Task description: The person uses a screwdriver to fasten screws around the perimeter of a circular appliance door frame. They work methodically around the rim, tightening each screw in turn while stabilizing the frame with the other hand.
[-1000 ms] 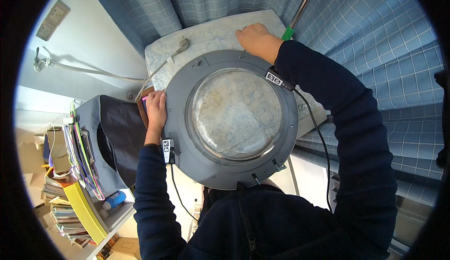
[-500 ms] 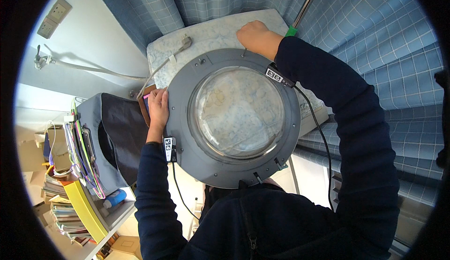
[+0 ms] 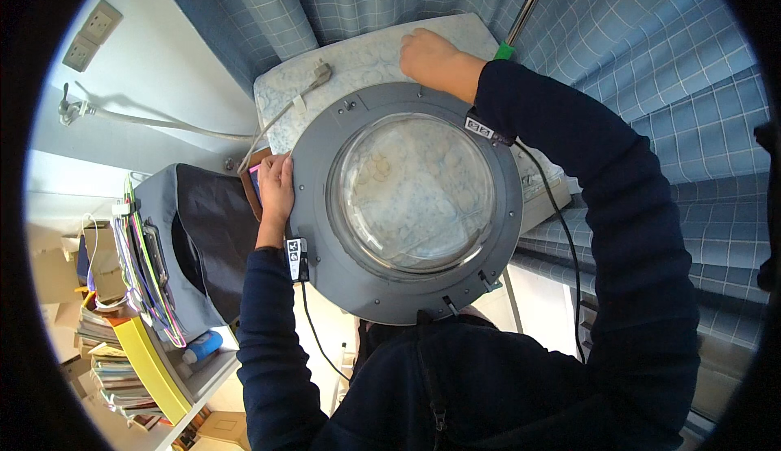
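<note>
A round washing machine door with a grey ring frame and a clear glass bowl lies in front of me, its near edge against my body. My left hand grips the ring's left edge, fingers on top. Beyond the far edge, my right hand is closed in a fist with the knuckles up. What it holds, if anything, is hidden under the fingers. Close below that hand, a small screw or stud stands in the ring. Several small screws and two dark metal fittings sit around the frame.
The door rests over a marbled-pattern covered surface, where a plug with its grey cord lies. Left are a dark bag, hangers and a book shelf. Blue checked curtains hang behind and right; a metal pole stands near them.
My right fist has shifted slightly left and up, away from the small screw at the ring's far edge. My left hand and the door stay nearly in place.
</note>
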A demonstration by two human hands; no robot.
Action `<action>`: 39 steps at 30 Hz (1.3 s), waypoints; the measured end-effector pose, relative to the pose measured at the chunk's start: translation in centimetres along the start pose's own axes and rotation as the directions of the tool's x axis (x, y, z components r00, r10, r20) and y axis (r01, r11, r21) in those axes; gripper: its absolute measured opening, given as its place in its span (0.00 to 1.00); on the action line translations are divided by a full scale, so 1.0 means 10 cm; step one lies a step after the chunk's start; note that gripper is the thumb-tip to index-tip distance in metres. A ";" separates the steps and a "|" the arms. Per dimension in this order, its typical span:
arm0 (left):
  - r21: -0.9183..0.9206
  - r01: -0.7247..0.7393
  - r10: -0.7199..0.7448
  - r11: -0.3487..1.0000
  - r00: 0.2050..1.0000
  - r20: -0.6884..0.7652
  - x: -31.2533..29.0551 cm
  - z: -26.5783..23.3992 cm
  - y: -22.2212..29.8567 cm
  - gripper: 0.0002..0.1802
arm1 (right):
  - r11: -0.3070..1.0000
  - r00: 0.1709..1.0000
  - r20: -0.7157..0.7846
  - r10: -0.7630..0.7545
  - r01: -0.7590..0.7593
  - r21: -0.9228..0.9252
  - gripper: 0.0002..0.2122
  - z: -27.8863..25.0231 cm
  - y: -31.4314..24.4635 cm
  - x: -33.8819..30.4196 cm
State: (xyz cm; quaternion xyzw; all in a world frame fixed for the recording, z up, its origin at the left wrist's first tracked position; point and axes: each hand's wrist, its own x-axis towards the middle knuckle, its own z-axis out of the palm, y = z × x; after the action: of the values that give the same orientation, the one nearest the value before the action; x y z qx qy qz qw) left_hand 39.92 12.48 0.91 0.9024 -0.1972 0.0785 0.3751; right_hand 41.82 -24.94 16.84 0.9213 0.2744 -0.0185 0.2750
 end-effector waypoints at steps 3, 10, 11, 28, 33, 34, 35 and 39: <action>0.000 -0.008 0.008 1.000 1.000 -0.002 -0.01 0.00 0.00 0.14 | 0.999 0.997 0.057 -0.043 0.041 0.036 0.09 0.03 0.07 -0.03; 0.020 0.007 -0.007 1.000 1.000 0.008 0.00 -0.01 0.02 0.14 | 0.795 0.849 0.470 0.242 -0.451 0.405 0.10 -0.03 0.11 -0.09; 0.019 0.009 -0.009 1.000 1.000 -0.001 0.00 -0.01 0.02 0.14 | 0.806 0.844 0.484 0.232 -0.445 0.390 0.10 -0.04 0.08 -0.08; -0.009 -0.047 0.047 0.999 0.999 -0.025 0.01 0.00 0.04 0.13 | 0.911 0.941 0.305 0.143 -0.246 0.330 0.09 -0.10 0.01 0.05; -0.053 -0.014 0.013 0.998 1.000 -0.020 0.00 0.02 0.04 0.14 | 0.986 0.987 -0.054 -0.154 0.157 0.052 0.05 -0.02 0.10 0.06; -0.056 -0.012 0.011 0.998 1.000 -0.015 0.00 0.02 0.04 0.14 | 0.983 0.984 -0.038 -0.177 0.178 0.043 0.05 -0.01 0.12 0.05; -0.040 -0.001 0.001 0.999 1.000 -0.009 0.00 0.01 0.03 0.14 | 0.980 0.980 -0.011 -0.198 0.199 0.029 0.05 -0.01 0.13 0.03; -0.014 0.008 -0.008 1.000 1.000 0.008 0.00 0.01 0.03 0.14 | 0.904 0.962 0.248 0.111 -0.201 0.377 0.06 0.00 0.10 -0.08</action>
State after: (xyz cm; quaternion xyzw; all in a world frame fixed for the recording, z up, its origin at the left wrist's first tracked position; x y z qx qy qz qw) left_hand 39.76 12.17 1.03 0.9007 -0.1955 0.0722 0.3812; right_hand 41.65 -26.04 17.53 0.9691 0.1575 -0.1540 0.1106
